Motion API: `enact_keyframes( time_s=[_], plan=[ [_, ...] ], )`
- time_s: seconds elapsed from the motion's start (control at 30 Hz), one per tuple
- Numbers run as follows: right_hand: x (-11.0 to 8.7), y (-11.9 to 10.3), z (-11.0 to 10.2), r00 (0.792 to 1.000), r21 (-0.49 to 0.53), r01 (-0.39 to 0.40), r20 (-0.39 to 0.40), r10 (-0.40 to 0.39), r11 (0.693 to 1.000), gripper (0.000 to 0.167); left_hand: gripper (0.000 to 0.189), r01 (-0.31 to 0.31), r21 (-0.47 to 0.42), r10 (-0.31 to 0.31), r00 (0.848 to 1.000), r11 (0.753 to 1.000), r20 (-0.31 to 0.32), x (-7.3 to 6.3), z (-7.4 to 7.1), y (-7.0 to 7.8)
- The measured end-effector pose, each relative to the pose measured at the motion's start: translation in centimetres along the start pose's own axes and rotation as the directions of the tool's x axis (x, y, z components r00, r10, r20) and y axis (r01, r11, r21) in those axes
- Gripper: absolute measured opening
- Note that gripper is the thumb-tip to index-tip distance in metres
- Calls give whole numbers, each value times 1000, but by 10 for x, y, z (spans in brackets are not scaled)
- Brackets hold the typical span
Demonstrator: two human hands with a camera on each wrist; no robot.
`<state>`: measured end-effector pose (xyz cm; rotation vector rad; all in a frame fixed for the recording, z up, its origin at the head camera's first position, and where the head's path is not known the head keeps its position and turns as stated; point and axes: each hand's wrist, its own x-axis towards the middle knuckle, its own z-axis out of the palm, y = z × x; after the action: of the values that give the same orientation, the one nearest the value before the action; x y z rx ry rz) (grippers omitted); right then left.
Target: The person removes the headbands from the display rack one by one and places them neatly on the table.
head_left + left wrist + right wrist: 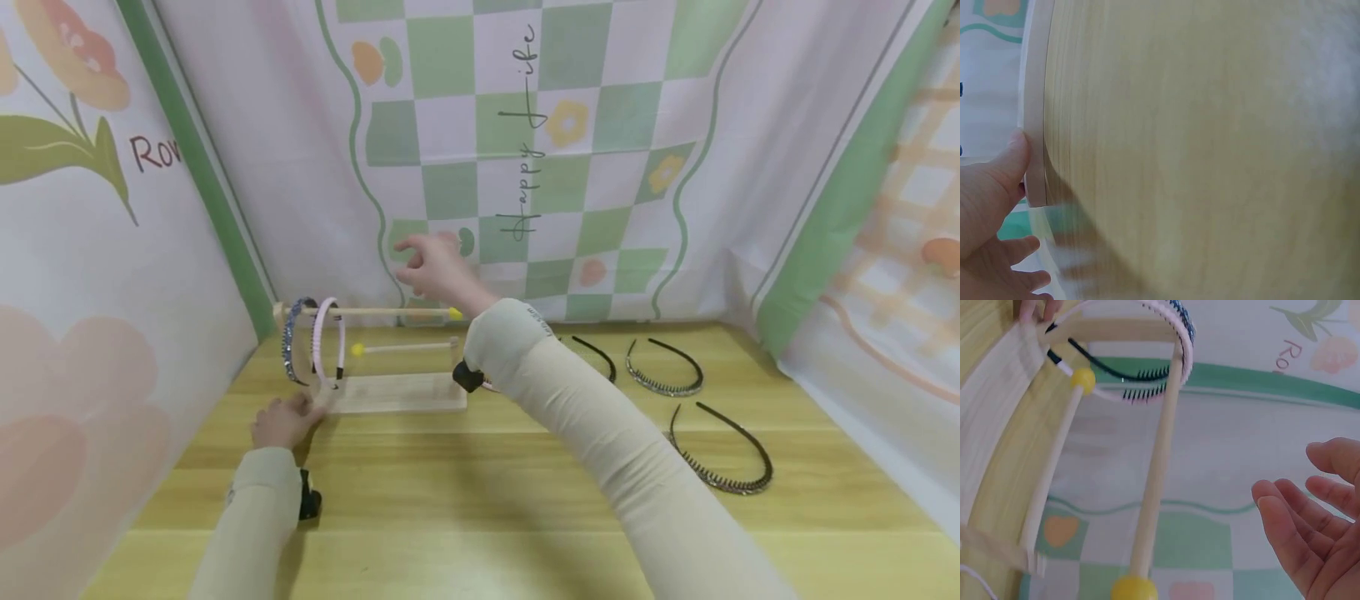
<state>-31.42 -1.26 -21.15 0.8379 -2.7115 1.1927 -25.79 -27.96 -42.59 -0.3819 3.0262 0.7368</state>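
A wooden headband stand has an upper rod and a lower rod, each tipped with a yellow ball. On the upper rod's left end hang a blue glittery headband and a pink headband, side by side. My left hand grips the front left corner of the base; the left wrist view shows the thumb on the base's edge. Above the upper rod, my right hand is raised in the air, holding nothing, its fingers loosely bent and apart in the right wrist view.
On the table to the right lie several dark toothed headbands, among them a sparkly headband and a nearer headband. My right sleeve partly covers others. A patterned curtain hangs close behind the table.
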Motion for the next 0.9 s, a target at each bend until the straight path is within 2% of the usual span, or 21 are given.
enact_keyframes(
  time_s=[0.2,0.47,0.67,0.9],
  plan=[
    [6,-10,20,999,35,24,43,-26,999,46,69,-18,17,18,1000,1000,2,-1,-1,-1],
    [9,-18,45,994,1,16,109,-16,1000,48,67,-19,24,19,1000,1000,-6,1,2,-3],
    [10,-17,62,994,92,36,100,-45,995,51,65,-33,38,33,999,999,-22,2,2,-3],
    [13,-19,83,994,50,82,62,-85,995,52,64,-18,25,18,1000,1000,-17,-2,0,0]
  ],
)
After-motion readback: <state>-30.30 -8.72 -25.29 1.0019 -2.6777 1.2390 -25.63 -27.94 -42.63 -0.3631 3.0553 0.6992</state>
